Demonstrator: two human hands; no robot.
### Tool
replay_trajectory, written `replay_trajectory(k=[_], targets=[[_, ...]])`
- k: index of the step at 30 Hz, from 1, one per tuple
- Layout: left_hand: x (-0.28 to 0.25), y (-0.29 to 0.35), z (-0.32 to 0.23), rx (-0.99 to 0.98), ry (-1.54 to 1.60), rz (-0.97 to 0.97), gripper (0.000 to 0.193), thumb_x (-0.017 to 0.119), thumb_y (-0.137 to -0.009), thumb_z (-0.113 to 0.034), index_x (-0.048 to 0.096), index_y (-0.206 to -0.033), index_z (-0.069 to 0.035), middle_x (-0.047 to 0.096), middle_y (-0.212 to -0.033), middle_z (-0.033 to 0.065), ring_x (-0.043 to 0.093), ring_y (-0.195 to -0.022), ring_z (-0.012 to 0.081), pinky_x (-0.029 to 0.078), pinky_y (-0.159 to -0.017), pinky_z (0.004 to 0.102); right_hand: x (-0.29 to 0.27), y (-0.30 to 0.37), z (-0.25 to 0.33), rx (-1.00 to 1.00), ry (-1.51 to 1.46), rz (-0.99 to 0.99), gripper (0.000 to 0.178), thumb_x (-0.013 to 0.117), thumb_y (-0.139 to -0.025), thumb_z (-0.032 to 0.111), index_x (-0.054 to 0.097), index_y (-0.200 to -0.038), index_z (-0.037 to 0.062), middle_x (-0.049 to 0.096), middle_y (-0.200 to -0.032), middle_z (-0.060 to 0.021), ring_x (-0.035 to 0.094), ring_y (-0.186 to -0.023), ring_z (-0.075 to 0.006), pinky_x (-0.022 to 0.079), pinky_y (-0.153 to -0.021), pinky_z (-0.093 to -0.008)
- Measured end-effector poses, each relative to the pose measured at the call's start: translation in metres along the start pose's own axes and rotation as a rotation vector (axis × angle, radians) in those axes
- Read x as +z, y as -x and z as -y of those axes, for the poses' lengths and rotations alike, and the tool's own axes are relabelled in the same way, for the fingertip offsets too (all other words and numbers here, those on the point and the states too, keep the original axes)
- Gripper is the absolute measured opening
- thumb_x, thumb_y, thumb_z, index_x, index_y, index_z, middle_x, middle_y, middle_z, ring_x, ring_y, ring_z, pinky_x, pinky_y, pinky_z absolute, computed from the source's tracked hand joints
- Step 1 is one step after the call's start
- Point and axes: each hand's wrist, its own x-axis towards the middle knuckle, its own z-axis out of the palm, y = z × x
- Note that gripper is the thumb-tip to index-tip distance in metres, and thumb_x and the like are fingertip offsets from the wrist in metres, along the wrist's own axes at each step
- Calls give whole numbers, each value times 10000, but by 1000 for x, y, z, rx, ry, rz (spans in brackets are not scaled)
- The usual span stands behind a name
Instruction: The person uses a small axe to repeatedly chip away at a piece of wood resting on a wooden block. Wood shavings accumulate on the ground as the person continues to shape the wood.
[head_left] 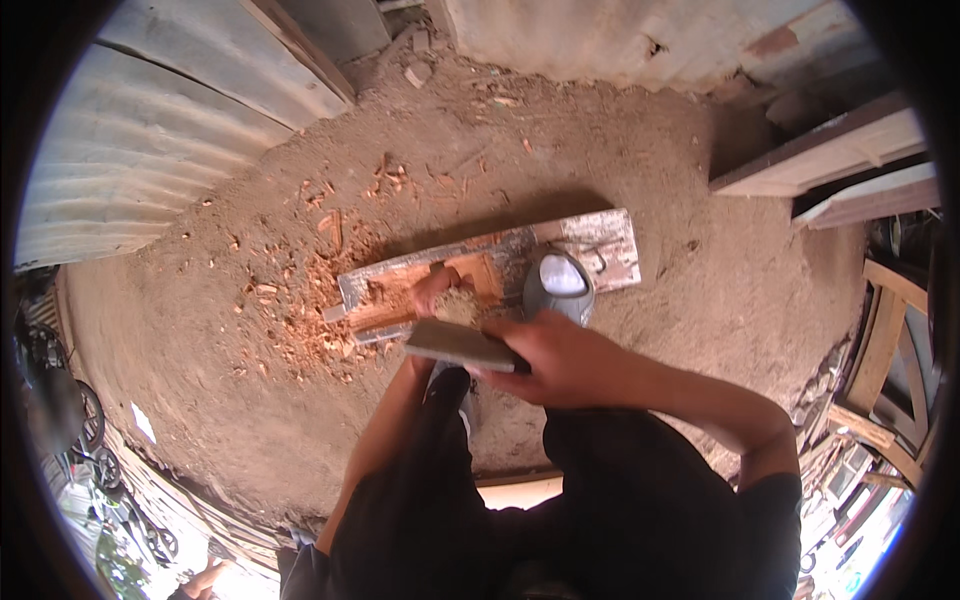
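Note:
A weathered wooden beam (610, 235) lies on the dirt with a long hollow (485, 275) cut into it, its fresh wood orange. My left hand (430, 290) is closed over this hollow, round an upright tool with a frayed, tan wooden end (458, 306). The tool's lower part is hidden. Just nearer to me, my right hand (545, 355) grips a flat grey-brown block (462, 345). The block is above the frayed end and partly covers my left arm; whether the two touch I cannot tell. My grey shoe (560, 285) rests on the beam's right part.
Orange wood chips (290, 300) litter the dirt floor (190, 330) left of and beyond the beam. Corrugated metal sheets (150, 150) stand at the far left. Wooden boards (820, 155) lean at the far right, a wooden frame (885, 350) at the right, and wheels (90, 415) at the left.

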Motion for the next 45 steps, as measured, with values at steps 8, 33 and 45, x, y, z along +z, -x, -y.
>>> replay_trajectory(k=[8,33,45], targets=[[6,-4,-9,44,80,-29,255,792,-841,-139,567,-729,-98,541,-658,49,565,-601,212,484,-604,366,-13,-1,-16,-84,55,-224,364,744,-874,150,591,-1163,-11,690,-826,-212,706,-765,-420,548,-655,-491],[4,-27,-18,125,215,-73,277,800,-760,-240,638,-870,-44,640,-730,177,672,-709,384,519,-644,470,12,21,-42,598,171,-189,242,705,-989,233,692,-1072,6,698,-899,-97,654,-708,-213,523,-645,-324],[13,-32,-11,72,205,-71,247,776,-695,-163,676,-892,-51,657,-696,182,683,-711,399,537,-638,480,16,1,-31,259,331,-318,149,661,-1005,151,674,-989,4,570,-688,7,533,-594,-92,425,-554,-267]])
